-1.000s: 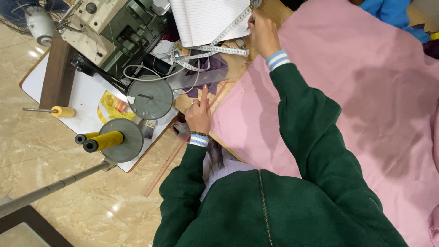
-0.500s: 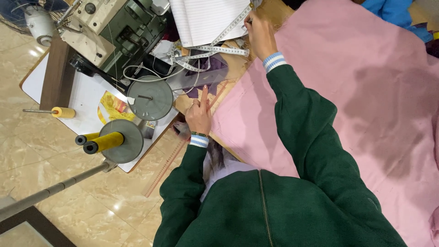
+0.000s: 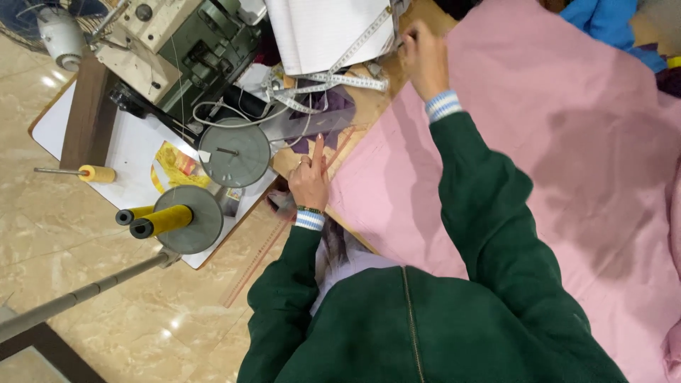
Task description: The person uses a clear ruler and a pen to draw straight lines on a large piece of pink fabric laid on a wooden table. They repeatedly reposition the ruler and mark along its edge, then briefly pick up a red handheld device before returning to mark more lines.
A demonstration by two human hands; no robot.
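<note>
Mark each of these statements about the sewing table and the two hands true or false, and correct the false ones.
1. The left hand rests at the edge of the pink fabric. True.
2. The right hand holds a pair of scissors. False: no scissors show; it reaches near the white measuring tape.
3. The thread spool is yellow. True.
4. The fabric on the table is green. False: it is pink; the sleeves are green.
5. A long ruler lies by the left hand. True.
</note>
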